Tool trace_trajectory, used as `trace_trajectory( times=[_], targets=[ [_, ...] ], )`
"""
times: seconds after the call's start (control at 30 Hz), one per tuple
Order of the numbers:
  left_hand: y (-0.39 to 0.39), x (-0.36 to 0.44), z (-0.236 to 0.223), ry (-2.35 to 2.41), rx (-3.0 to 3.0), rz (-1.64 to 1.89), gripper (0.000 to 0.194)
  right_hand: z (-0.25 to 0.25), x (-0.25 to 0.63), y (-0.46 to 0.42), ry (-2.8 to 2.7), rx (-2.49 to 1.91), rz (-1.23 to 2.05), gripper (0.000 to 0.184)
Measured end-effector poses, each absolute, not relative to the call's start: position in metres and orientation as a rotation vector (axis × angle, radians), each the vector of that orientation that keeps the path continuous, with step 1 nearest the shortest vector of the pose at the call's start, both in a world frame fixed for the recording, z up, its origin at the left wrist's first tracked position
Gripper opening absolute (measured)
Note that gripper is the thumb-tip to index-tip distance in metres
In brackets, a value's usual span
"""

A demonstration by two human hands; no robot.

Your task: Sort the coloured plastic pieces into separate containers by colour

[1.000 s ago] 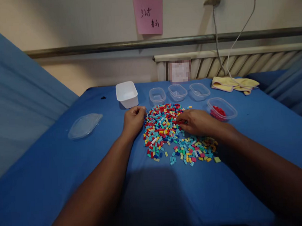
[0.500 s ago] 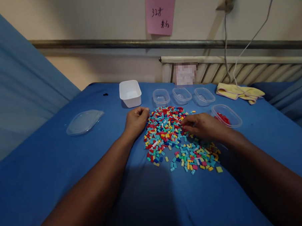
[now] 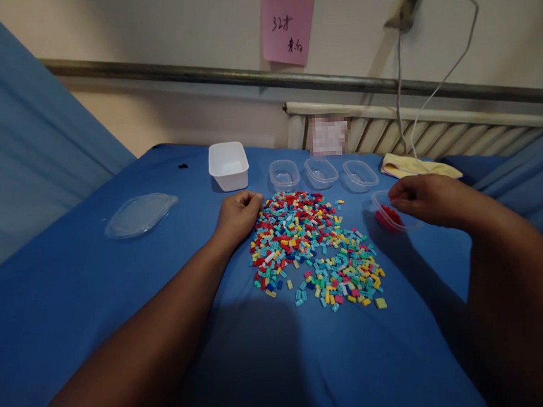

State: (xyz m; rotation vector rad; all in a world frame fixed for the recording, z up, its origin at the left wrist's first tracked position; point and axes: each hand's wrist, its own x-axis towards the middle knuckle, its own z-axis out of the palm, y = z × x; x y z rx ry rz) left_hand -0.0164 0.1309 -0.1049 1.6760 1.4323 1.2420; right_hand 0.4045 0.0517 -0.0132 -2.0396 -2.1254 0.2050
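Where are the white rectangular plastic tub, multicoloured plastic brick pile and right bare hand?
White rectangular plastic tub [image 3: 233,181]: head view, front wall.
Multicoloured plastic brick pile [image 3: 297,226]: head view, bricks in its larger, upper part.
Right bare hand [image 3: 426,198]: head view, middle of hand.

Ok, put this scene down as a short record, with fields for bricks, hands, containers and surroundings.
Bricks: multicoloured pile of small plastic bricks on a blue cloth surface
Left hand: at the pile's left edge; contents unclear
Right hand: over a clear plastic tub with red pieces in it; contents unclear
Other containers: white plastic box and three clear rounded plastic tubs, beyond the pile
Surroundings: flat clear plastic lid, left; yellow cloth, far right
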Motion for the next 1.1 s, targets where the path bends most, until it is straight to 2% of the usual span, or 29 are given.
trace_trajectory(
  times=[0.17,0.3,0.37,0.4,0.53,0.6,0.73,0.87,0.97,1.1],
  targets=[
    [0.13,-0.015,-0.102,1.437,1.664,1.235,0.03,-0.029,0.438,0.058,-2.211,-2.169,0.081,0.005],
    [0.129,-0.015,-0.102,1.442,1.662,1.232,0.029,-0.035,0.432,0.057,-2.228,-2.14,-0.011,0.023],
    [0.129,-0.015,-0.103,1.443,1.665,1.225,0.029,-0.034,0.41,0.053,-2.256,-1.985,-0.097,0.025],
    [0.129,-0.015,-0.103,1.441,1.671,1.22,0.029,-0.033,0.394,0.051,-2.277,-1.862,-0.085,0.025],
    [0.128,-0.015,-0.102,1.435,1.678,1.227,0.029,-0.041,0.329,0.045,-2.54,-1.241,0.363,0.028],
    [0.127,-0.014,-0.101,1.444,1.672,1.23,0.028,-0.051,0.308,0.046,-2.625,-1.126,0.396,0.03],
    [0.127,-0.014,-0.102,1.434,1.679,1.23,0.029,-0.064,0.302,0.048,-2.662,-1.123,0.326,0.031],
    [0.128,-0.014,-0.103,1.424,1.679,1.233,0.029,-0.061,0.314,0.05,-2.615,-0.971,0.448,0.029],
    [0.127,-0.013,-0.102,1.439,1.67,1.225,0.029,-0.057,0.319,0.05,-2.56,-1.106,0.36,0.027],
    [0.127,-0.013,-0.102,1.447,1.682,1.217,0.03,-0.061,0.313,0.05,-2.589,-1.257,0.382,0.015]
  ],
)
